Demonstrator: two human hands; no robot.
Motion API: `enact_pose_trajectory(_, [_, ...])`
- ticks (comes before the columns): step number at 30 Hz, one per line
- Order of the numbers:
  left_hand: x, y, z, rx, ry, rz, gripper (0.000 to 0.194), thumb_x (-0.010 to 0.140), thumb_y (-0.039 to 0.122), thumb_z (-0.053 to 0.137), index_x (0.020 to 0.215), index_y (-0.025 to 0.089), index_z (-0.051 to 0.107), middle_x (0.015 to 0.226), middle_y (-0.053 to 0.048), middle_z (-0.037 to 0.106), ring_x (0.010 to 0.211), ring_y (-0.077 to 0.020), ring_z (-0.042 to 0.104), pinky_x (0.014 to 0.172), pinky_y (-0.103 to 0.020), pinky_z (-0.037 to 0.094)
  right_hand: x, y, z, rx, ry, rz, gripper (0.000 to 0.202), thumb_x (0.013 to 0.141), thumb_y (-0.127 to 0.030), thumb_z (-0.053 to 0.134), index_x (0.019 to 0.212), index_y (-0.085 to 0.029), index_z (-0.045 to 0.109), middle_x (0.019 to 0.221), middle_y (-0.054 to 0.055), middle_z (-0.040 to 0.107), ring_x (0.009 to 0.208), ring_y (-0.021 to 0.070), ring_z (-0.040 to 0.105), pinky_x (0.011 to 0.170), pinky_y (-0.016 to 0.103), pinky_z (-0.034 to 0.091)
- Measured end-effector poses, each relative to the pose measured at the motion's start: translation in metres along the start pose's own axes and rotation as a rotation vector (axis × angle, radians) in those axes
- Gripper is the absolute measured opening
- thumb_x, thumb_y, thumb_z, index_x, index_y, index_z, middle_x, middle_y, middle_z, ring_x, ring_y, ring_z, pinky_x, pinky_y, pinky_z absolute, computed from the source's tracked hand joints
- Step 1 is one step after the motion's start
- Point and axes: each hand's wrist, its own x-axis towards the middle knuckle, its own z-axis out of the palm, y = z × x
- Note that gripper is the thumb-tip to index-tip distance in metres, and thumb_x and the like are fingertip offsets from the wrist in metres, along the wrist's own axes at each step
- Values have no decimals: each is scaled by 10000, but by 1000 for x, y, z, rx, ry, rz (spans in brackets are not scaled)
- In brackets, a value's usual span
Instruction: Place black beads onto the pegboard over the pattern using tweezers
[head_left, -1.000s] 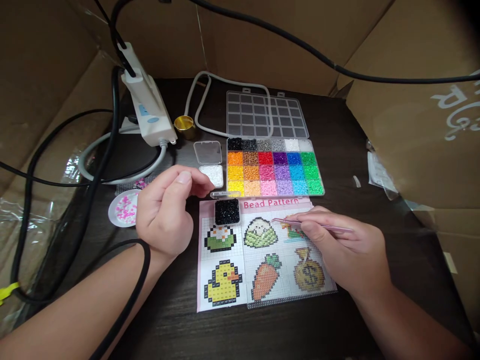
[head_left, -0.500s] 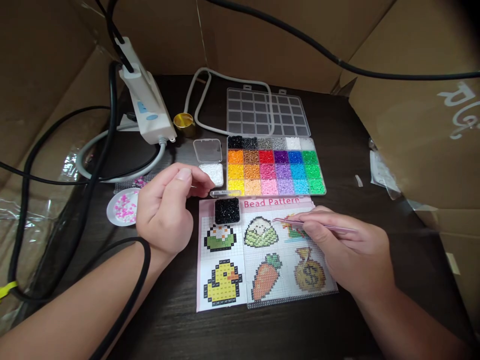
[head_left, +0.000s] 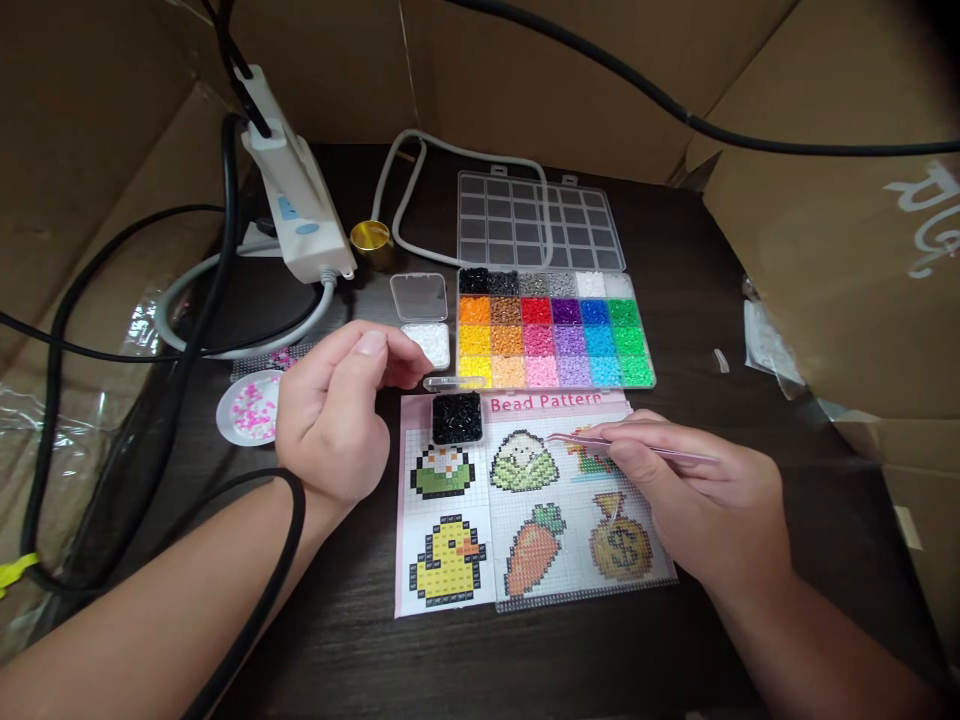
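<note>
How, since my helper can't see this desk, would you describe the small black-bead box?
Find the multicoloured bead case, then the pattern sheet before it. The small square box sits at the sheet's upper left, filled only with black beads; the similar box beyond holds white.

shiny metal tweezers [head_left: 586,440], clear plastic lid [head_left: 504,228]

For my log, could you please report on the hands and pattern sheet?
Right hand: tweezers gripped, over pattern sheet. Left hand: curled near white bead box. Black bead box: partly covering sheet's upper left.
</note>
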Motion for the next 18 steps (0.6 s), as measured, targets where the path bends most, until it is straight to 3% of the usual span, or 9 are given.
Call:
enact_pose_trajectory(11, [1, -3, 1, 22, 20, 49, 263, 900, 285, 513, 739, 226, 712, 716, -31, 654, 659, -171, 584, 610, -355, 429, -2, 0, 0, 28, 45, -29, 197, 858, -163, 650, 898, -313, 771, 873, -3, 764, 846, 192, 718, 702, 311, 601])
enact_pose_trajectory(18, [-1, -1, 3, 44, 29, 30, 284, 919, 317, 501, 725, 261, 702, 721, -35, 643, 676, -178, 582, 620, -356, 437, 9, -11, 6, 75, 7, -199, 255, 813, -78, 668, 917, -292, 760, 895, 1, 766, 869, 206, 711, 830, 387, 583])
